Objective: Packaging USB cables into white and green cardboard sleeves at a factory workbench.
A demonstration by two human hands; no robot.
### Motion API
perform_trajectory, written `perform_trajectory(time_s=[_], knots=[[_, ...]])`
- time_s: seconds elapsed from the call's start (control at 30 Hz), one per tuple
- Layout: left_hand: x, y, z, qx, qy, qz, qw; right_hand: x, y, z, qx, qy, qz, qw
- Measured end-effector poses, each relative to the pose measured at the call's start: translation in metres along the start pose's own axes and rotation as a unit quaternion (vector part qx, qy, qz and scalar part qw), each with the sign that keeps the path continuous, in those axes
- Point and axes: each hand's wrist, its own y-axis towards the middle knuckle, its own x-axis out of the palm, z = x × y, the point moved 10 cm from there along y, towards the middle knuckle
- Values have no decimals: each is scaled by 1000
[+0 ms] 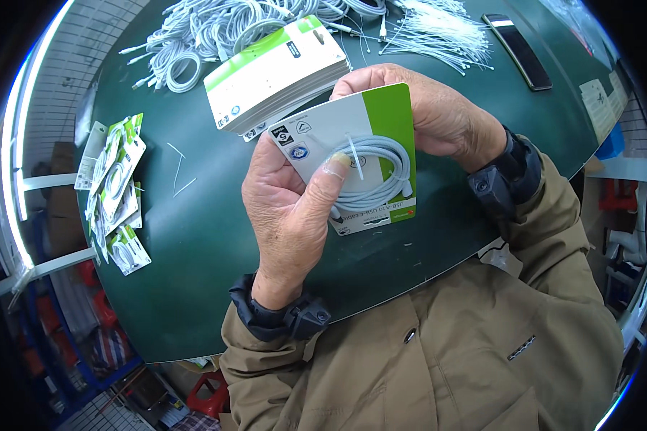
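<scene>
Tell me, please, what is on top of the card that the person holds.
On the card lies a coiled pale cable, with a white tie across it. The left hand's thumb rests over the coil. Card print beneath coil and thumb is hidden.

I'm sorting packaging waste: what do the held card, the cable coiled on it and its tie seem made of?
The card: probably printed cardboard, thin, flat and stiff, perhaps lightly glossy. The cable: perhaps braided fabric outside, as its pale surface looks textured, though plain plastic is possible. The tie: likely smooth plastic, a slim, whitish strip with a straight end.
</scene>
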Motion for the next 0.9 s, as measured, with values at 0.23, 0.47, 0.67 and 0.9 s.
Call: perform_trajectory(time_s=[0.23,0.47,0.67,0.9], knots=[[3,-1,2,1,-5,-12,1000,-23,12,-4,-49,-146,73,985],[4,-4,3,-3,1,12,1000,-11,6,-19,-136,-357,109,918],[0,-8,6,21,104,30,994,-7,1,-21,-140,-422,126,887],[-9,0,3,33,65,48,996,-30,24,-3,-192,68,-128,971]])
